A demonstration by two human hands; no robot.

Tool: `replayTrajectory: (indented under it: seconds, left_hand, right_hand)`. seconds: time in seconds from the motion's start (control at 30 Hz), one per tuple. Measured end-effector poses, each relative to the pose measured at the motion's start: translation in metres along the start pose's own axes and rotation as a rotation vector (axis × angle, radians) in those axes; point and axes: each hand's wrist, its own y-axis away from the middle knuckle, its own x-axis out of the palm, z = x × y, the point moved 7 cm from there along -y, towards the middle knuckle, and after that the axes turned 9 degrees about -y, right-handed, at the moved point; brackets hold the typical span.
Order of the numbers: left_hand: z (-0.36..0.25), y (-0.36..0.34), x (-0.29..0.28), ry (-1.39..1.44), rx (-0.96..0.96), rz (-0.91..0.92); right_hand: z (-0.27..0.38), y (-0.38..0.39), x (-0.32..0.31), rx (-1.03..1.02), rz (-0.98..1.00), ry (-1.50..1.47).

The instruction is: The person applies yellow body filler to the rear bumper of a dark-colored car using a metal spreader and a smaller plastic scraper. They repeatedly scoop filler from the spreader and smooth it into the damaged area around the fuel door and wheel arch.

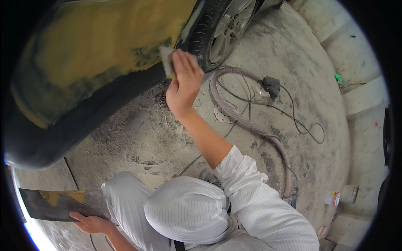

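My right hand (184, 85) is closed round a pale, flat putty spreader (166, 61), slightly smeared by motion. The blade meets the lower edge of a dark car panel (79, 109), just left of the tyre (200, 39). A broad coat of yellow-brown putty (100, 39) covers much of that panel, with dark patches near the spreader. Low on the left, my left hand (95, 224) grips the near edge of a dark flat board (52, 209), its thumb on top. Yellow putty (63, 196) is smeared along the board's far side.
A ribbed hose (222, 100) and a thin black cable (295, 119) loop across the dusty concrete floor (146, 134) at the right, by a perforated round pad (224, 113) and a dark block-shaped object (271, 86). A can (333, 198) lies near the right wall (360, 138).
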Motion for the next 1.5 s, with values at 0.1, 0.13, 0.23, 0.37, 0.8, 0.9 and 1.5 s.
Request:
replayTrajectory:
  seconds: [0.1,0.13,0.23,0.37,0.8,0.9,1.5]
  left_hand:
    - [0.012,-0.005,-0.003,-0.006,-0.036,0.001]
    - [0.017,-0.006,-0.005,-0.019,-0.053,-0.004]
    - [0.030,-0.009,-0.012,0.009,-0.026,-0.038]
    - [0.031,-0.009,-0.012,-0.003,-0.007,-0.009]
    - [0.025,-0.005,-0.013,-0.043,-0.098,-0.079]
    - [0.021,-0.007,-0.012,-0.074,-0.087,-0.050]
    - [-0.113,0.113,0.065,0.410,0.157,0.169]
  right_hand:
    - [-0.008,-0.010,0.016,-0.046,-0.003,0.078]
    - [-0.007,-0.008,0.022,-0.059,-0.007,0.061]
    - [0.002,0.008,0.029,-0.105,0.001,0.021]
    - [0.008,0.019,0.021,-0.085,0.118,-0.051]
    - [0.033,0.021,0.041,0.033,-0.011,-0.056]
    - [0.040,0.038,0.045,0.054,0.022,-0.069]
    - [0.163,-0.007,-0.049,0.493,0.777,-1.090]
